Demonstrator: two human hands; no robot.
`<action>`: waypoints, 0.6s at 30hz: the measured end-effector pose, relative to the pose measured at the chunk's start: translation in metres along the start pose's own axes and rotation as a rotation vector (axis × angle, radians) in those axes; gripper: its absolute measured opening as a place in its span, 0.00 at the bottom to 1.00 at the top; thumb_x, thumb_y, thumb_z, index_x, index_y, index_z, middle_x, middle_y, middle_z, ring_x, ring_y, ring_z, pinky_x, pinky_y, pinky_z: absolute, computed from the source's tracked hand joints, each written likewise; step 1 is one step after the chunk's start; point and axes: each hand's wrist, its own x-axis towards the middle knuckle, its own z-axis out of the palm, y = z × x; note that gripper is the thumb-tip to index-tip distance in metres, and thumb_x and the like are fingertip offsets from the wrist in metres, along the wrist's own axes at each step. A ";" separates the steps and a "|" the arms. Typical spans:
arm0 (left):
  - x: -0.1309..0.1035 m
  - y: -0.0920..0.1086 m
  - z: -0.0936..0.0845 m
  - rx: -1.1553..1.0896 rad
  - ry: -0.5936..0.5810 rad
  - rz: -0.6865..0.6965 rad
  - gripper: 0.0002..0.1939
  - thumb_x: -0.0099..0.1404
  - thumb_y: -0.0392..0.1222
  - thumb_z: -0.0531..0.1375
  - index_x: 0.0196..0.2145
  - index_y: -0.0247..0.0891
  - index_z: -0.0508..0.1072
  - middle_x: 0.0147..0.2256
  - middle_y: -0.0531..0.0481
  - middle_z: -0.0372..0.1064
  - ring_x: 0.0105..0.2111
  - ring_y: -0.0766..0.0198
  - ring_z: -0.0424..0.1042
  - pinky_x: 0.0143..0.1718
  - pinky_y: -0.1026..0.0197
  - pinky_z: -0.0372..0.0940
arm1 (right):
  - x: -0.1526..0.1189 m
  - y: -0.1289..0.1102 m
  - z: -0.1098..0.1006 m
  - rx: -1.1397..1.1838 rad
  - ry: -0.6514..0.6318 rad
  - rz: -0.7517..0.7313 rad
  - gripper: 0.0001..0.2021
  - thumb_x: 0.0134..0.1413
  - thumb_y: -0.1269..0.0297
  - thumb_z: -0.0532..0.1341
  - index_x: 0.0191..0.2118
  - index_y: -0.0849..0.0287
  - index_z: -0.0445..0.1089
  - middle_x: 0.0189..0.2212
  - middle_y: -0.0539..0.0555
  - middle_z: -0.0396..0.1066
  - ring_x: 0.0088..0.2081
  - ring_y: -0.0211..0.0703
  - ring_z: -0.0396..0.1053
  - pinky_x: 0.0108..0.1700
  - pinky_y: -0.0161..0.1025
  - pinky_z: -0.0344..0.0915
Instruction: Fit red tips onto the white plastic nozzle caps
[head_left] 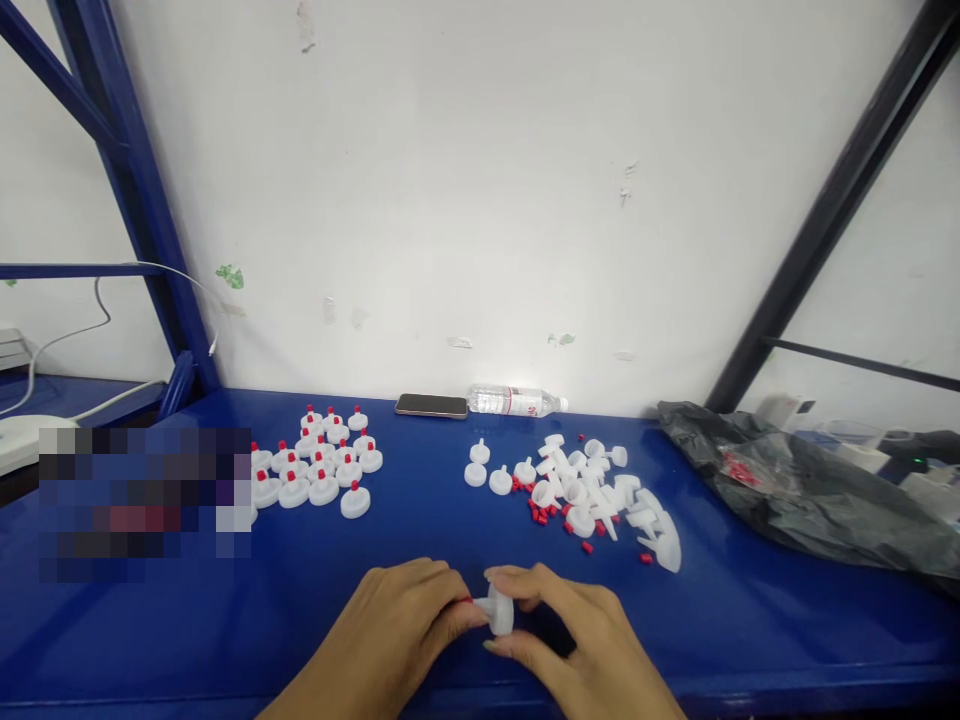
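Red cap (469,600) mostly hidden, left hand (409,610) pinching it lol; right hand (581,620) arched sideways, fingers (517,578) holding the white lid (502,610).

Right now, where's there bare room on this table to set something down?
Bare tabletop lies between the red-tipped caps and the loose white caps, and between the right hand and the dark bag. It's crowded among both cap groups.

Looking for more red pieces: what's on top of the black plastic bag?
A clear packet with red pieces lies on the black bag. Anything beneath or within the bag is hidden.
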 end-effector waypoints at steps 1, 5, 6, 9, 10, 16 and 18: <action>0.000 0.000 0.001 0.028 -0.005 0.007 0.14 0.76 0.45 0.58 0.32 0.40 0.75 0.31 0.55 0.77 0.30 0.65 0.75 0.31 0.64 0.59 | -0.001 -0.001 0.000 0.005 -0.001 0.013 0.18 0.59 0.52 0.71 0.54 0.38 0.77 0.50 0.42 0.81 0.52 0.47 0.78 0.57 0.37 0.72; -0.008 0.004 0.001 0.131 0.051 0.068 0.21 0.80 0.45 0.48 0.30 0.41 0.72 0.28 0.55 0.75 0.27 0.63 0.74 0.29 0.62 0.60 | -0.003 -0.012 -0.004 0.044 0.024 0.107 0.16 0.56 0.55 0.72 0.51 0.37 0.79 0.48 0.42 0.82 0.52 0.49 0.77 0.57 0.37 0.71; -0.011 0.005 0.001 0.155 0.104 0.110 0.22 0.81 0.45 0.45 0.32 0.42 0.72 0.29 0.54 0.76 0.28 0.62 0.75 0.30 0.62 0.62 | -0.003 -0.015 -0.005 0.056 0.034 0.123 0.16 0.56 0.56 0.72 0.51 0.37 0.79 0.48 0.42 0.82 0.52 0.49 0.77 0.56 0.37 0.72; -0.019 0.009 -0.004 0.197 0.260 0.220 0.20 0.81 0.44 0.42 0.46 0.44 0.73 0.42 0.51 0.81 0.40 0.60 0.79 0.41 0.62 0.68 | -0.002 -0.021 -0.007 0.092 0.045 0.138 0.15 0.55 0.56 0.71 0.49 0.40 0.80 0.47 0.44 0.82 0.51 0.50 0.76 0.54 0.37 0.72; -0.021 0.010 -0.006 0.190 0.285 0.222 0.18 0.81 0.45 0.43 0.51 0.44 0.72 0.45 0.51 0.81 0.43 0.61 0.79 0.43 0.63 0.69 | -0.002 -0.021 -0.008 0.101 0.043 0.140 0.15 0.56 0.56 0.71 0.49 0.41 0.80 0.47 0.45 0.82 0.51 0.51 0.76 0.54 0.38 0.71; -0.021 0.014 -0.008 0.107 0.243 0.141 0.19 0.81 0.45 0.42 0.48 0.48 0.72 0.41 0.54 0.81 0.38 0.63 0.79 0.42 0.65 0.71 | -0.002 -0.019 -0.010 0.140 0.010 0.154 0.14 0.55 0.58 0.72 0.48 0.42 0.80 0.46 0.45 0.81 0.51 0.49 0.75 0.55 0.37 0.68; -0.021 0.016 -0.004 0.083 0.252 0.118 0.18 0.81 0.46 0.43 0.48 0.48 0.72 0.40 0.53 0.80 0.38 0.63 0.79 0.43 0.65 0.71 | -0.002 -0.017 -0.011 0.154 -0.003 0.167 0.14 0.54 0.58 0.72 0.47 0.42 0.80 0.46 0.45 0.82 0.50 0.49 0.75 0.54 0.37 0.68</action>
